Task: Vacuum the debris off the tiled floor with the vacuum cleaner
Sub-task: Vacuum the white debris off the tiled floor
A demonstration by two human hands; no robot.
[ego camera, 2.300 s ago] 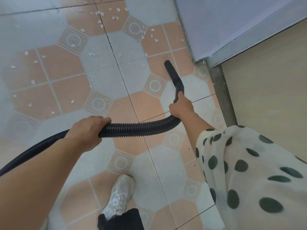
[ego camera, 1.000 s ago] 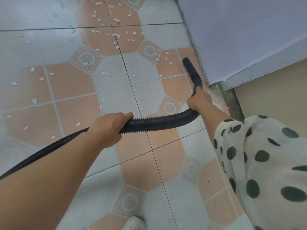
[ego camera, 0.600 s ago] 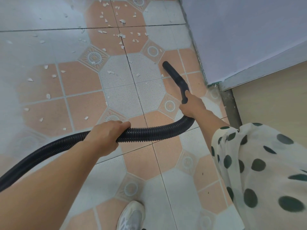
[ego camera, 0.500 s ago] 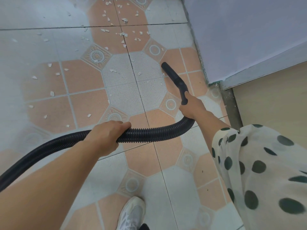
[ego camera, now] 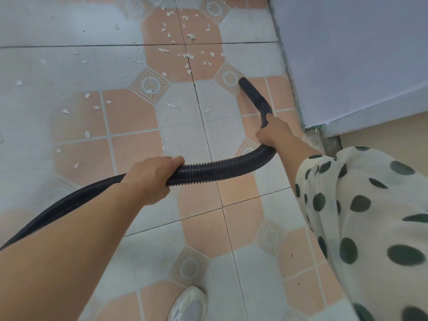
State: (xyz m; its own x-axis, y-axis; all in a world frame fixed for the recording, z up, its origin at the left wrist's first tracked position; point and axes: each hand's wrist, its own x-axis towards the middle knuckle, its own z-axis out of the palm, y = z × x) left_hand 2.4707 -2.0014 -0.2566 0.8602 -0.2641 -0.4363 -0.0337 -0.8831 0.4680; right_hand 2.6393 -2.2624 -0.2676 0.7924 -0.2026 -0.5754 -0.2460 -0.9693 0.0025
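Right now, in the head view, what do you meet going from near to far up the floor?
Shoe → left hand, gripping the hose → right hand → the nozzle it holds → white debris.

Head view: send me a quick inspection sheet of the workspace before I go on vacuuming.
Surface: tiled floor, orange and pale grey tiles with dark grout lines.
Job's things: black nozzle angled down toward the floor near the wall; ribbed hose runs from it off the left edge.
Clutter: white debris chips, thickest just ahead of the nozzle tip, with more scattered to the left.
Hands: left hand grips the hose mid-length; right hand grips the nozzle's base.
Cables: nothing seen.
Surroundings: pale wall at right; one white shoe at the bottom edge; dotted sleeve on the right arm.
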